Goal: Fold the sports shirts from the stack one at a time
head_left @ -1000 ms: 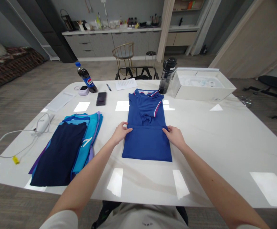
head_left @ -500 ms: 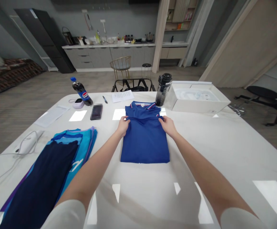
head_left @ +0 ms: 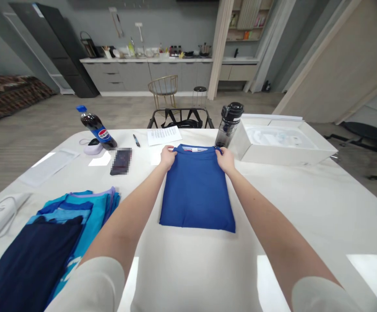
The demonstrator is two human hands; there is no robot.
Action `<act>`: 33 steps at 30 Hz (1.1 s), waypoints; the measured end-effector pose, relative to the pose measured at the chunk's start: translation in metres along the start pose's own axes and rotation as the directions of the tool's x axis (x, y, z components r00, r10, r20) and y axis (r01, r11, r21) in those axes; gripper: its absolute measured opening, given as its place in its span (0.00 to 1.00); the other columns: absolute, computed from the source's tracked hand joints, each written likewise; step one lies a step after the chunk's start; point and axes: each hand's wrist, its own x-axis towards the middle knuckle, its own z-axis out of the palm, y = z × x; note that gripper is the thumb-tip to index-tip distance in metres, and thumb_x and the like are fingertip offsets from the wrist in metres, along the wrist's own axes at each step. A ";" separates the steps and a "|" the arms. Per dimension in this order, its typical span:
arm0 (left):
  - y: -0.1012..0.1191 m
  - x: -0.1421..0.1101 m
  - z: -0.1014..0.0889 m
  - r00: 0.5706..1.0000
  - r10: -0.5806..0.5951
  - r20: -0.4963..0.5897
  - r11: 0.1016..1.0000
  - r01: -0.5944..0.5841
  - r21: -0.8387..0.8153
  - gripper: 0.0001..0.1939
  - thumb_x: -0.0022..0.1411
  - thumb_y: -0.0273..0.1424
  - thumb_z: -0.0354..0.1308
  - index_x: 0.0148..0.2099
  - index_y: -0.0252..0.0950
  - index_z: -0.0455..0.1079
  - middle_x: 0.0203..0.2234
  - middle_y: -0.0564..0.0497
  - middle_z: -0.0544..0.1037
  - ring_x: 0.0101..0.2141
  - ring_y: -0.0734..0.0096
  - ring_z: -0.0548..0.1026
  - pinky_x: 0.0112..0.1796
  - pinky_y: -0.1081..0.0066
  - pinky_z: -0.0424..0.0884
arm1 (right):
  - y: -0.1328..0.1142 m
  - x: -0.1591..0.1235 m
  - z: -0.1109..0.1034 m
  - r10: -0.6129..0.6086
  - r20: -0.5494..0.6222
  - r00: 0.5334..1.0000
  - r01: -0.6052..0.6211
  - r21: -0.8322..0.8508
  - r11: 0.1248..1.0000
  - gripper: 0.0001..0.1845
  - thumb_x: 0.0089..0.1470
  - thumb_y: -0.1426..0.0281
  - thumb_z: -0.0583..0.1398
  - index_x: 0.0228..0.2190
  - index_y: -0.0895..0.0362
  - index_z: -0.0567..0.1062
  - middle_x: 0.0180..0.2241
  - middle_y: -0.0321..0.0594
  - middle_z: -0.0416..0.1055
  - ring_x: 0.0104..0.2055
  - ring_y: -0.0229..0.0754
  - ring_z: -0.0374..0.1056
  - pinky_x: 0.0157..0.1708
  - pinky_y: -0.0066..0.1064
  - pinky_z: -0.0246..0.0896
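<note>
A blue polo shirt (head_left: 196,195) lies folded into a rectangle on the white table (head_left: 305,208) in front of me. Only a strip of its white, red and blue collar shows at the far edge. My left hand (head_left: 168,157) pinches the shirt's far left corner, fingers closed on the cloth. My right hand (head_left: 225,159) grips the far right corner the same way. Both arms reach forward along the shirt's sides.
A stack of blue and navy garments (head_left: 48,247) lies at the near left. Behind the shirt stand a dark water bottle (head_left: 229,124), an open white box (head_left: 281,145), a cola bottle (head_left: 95,128), a phone (head_left: 121,161), a pen (head_left: 136,140) and papers (head_left: 164,134).
Both hands carried the shirt's folded lower edge away from me up to the collar, covering the upper half. The camera leaned forward.
</note>
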 end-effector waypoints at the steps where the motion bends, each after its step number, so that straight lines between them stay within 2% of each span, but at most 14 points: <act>1: -0.005 0.005 0.003 0.999 0.044 -0.007 0.999 -0.044 0.009 0.16 0.54 0.23 0.63 0.46 0.35 0.70 0.34 0.52 0.75 0.32 0.70 0.75 0.39 0.69 0.71 | 0.002 0.003 0.006 -0.016 -0.030 0.999 0.016 0.013 1.000 0.18 0.64 0.59 0.53 0.38 0.57 0.77 0.37 0.48 0.78 0.40 0.51 0.71 0.45 0.39 0.63; 3: -0.009 0.011 0.006 0.988 0.151 -0.033 0.986 -0.148 0.078 0.16 0.59 0.24 0.59 0.50 0.36 0.70 0.38 0.50 0.76 0.36 0.69 0.76 0.43 0.67 0.72 | 0.002 0.007 0.013 -0.039 -0.101 0.994 0.041 0.019 0.999 0.19 0.65 0.59 0.51 0.43 0.57 0.76 0.41 0.50 0.78 0.43 0.51 0.71 0.48 0.41 0.63; 6: -0.012 0.004 0.002 0.947 0.320 -0.014 0.909 -0.303 0.285 0.24 0.61 0.24 0.58 0.59 0.36 0.66 0.50 0.42 0.75 0.50 0.59 0.75 0.54 0.60 0.70 | -0.001 0.001 0.016 -0.029 -0.127 0.991 0.024 -0.043 0.999 0.21 0.62 0.61 0.55 0.52 0.58 0.72 0.49 0.53 0.73 0.49 0.54 0.69 0.53 0.44 0.63; 8: -0.015 -0.013 -0.005 0.918 0.393 0.055 0.836 -0.381 0.395 0.30 0.60 0.25 0.60 0.64 0.35 0.62 0.58 0.37 0.69 0.60 0.53 0.69 0.61 0.55 0.64 | -0.003 -0.014 0.011 -0.032 -0.105 0.994 0.022 -0.091 0.996 0.26 0.59 0.63 0.59 0.56 0.59 0.69 0.53 0.55 0.69 0.54 0.56 0.66 0.55 0.48 0.62; 10: -0.021 -0.038 -0.017 0.905 0.410 0.110 0.796 -0.414 0.441 0.33 0.61 0.28 0.60 0.67 0.33 0.59 0.62 0.35 0.64 0.64 0.50 0.64 0.64 0.53 0.60 | -0.003 -0.037 0.002 -0.098 -0.071 0.993 0.090 -0.109 0.990 0.26 0.58 0.64 0.60 0.56 0.58 0.69 0.55 0.55 0.66 0.57 0.56 0.64 0.57 0.48 0.61; 13: -0.033 -0.086 -0.040 0.921 0.356 0.156 0.806 -0.387 0.448 0.30 0.64 0.31 0.58 0.67 0.34 0.60 0.61 0.37 0.66 0.62 0.53 0.66 0.64 0.55 0.62 | 0.000 -0.084 -0.018 -0.208 0.053 0.977 0.211 -0.062 0.976 0.19 0.60 0.64 0.59 0.51 0.56 0.73 0.52 0.50 0.68 0.52 0.52 0.68 0.56 0.44 0.63; 16: -0.045 -0.138 -0.064 0.913 0.326 0.246 0.790 -0.406 0.459 0.27 0.65 0.32 0.58 0.65 0.37 0.63 0.59 0.40 0.68 0.61 0.55 0.68 0.64 0.56 0.63 | 0.001 -0.135 -0.041 -0.211 0.222 0.952 0.221 -0.023 0.975 0.15 0.61 0.62 0.58 0.46 0.54 0.75 0.48 0.46 0.70 0.44 0.47 0.71 0.51 0.41 0.67; 18: -0.053 -0.172 -0.078 0.901 0.330 0.283 0.766 -0.431 0.477 0.27 0.65 0.32 0.58 0.65 0.37 0.63 0.59 0.40 0.69 0.61 0.55 0.68 0.64 0.55 0.63 | 0.001 -0.171 -0.057 -0.195 0.260 0.946 0.217 -0.058 0.975 0.16 0.62 0.59 0.58 0.47 0.53 0.75 0.49 0.46 0.70 0.47 0.48 0.71 0.51 0.40 0.67; 20: -0.061 -0.202 -0.091 0.912 0.313 0.264 0.759 -0.408 0.508 0.29 0.65 0.34 0.59 0.66 0.37 0.61 0.59 0.39 0.69 0.59 0.54 0.70 0.60 0.54 0.66 | -0.001 -0.205 -0.073 -0.126 0.233 0.964 0.159 -0.129 0.979 0.19 0.62 0.56 0.57 0.49 0.52 0.75 0.50 0.46 0.71 0.49 0.50 0.71 0.49 0.40 0.67; 23: -0.073 -0.236 -0.106 0.953 0.244 0.181 0.774 -0.304 0.555 0.30 0.64 0.37 0.60 0.66 0.38 0.61 0.52 0.40 0.74 0.51 0.54 0.75 0.52 0.55 0.72 | -0.001 -0.246 -0.097 0.108 0.206 0.972 -0.061 -0.220 0.974 0.23 0.61 0.50 0.57 0.47 0.53 0.75 0.40 0.44 0.75 0.40 0.49 0.73 0.40 0.38 0.65; 26: -0.082 -0.254 -0.113 0.971 0.192 0.140 0.820 -0.237 0.521 0.26 0.63 0.38 0.62 0.61 0.39 0.67 0.45 0.44 0.78 0.43 0.59 0.77 0.47 0.60 0.73 | 0.003 -0.268 -0.111 0.284 0.262 0.922 -0.221 -0.243 0.944 0.24 0.59 0.47 0.58 0.42 0.54 0.76 0.30 0.40 0.75 0.32 0.46 0.71 0.33 0.34 0.60; 30: -0.082 -0.256 -0.109 0.982 0.157 0.103 0.902 -0.185 0.389 0.21 0.60 0.36 0.64 0.55 0.42 0.71 0.37 0.51 0.79 0.38 0.66 0.76 0.44 0.67 0.70 | 0.004 -0.269 -0.107 0.262 0.321 0.910 -0.244 -0.096 0.965 0.19 0.54 0.51 0.61 0.34 0.54 0.76 0.25 0.36 0.73 0.27 0.42 0.67 0.28 0.30 0.55; 33: -0.074 -0.256 -0.109 0.992 0.106 0.073 0.948 -0.123 0.292 0.19 0.59 0.36 0.63 0.53 0.40 0.72 0.28 0.55 0.75 0.33 0.68 0.74 0.40 0.69 0.68 | -0.001 -0.263 -0.104 0.272 0.363 0.891 -0.293 0.003 0.956 0.18 0.54 0.52 0.59 0.28 0.55 0.72 0.19 0.32 0.65 0.22 0.38 0.59 0.24 0.29 0.50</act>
